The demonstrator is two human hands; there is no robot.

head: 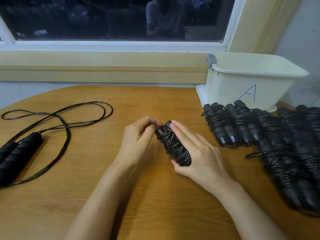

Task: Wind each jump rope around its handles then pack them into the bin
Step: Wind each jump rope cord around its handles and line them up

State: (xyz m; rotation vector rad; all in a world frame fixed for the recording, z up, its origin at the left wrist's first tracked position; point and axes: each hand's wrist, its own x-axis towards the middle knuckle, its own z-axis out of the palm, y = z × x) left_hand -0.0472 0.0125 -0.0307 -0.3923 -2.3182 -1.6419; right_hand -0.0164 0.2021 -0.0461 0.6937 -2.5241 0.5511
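Nearest the lens: two bare forearms reach in from the bottom edge. The left hand (138,141) and right hand (195,153) meet mid-counter on one wound black jump-rope bundle (174,146).

Oval wood-grain counter (121,196): carries everything listed below.

Cream plastic bin (242,84), blue "A" on its front wall: far right corner, close to the wall. Its inside is not visible from this angle.

Heap of wound black jump ropes (280,146): right side, just in front of the bin. None seen inside the bin.

Loose black jump rope (65,125): far left, cord sprawled in open loops. Its two black foam handles (17,153) lie side by side at the left edge. Not wound.

Bundle in hand: cord wrapped many turns round the paired handles, tilted, upper end toward the left hand.

Hands:
- Right: thumb under the lower end, fingers laid straight along the far side, clasping the bundle.
- Left: fingers curled, thumb and fingertips pinching at the upper end cap. Cannot tell whether they hold the cord's tail or the cap itself.

Judgement: the step in hand is finishing the wind on this rope, probably securing the last turn. The next move calls for the tail tucked tight so the wraps do not spring loose. The bundle then goes to the heap or into the bin. One rope is left to wind. Packing is not begun, as far as visible.
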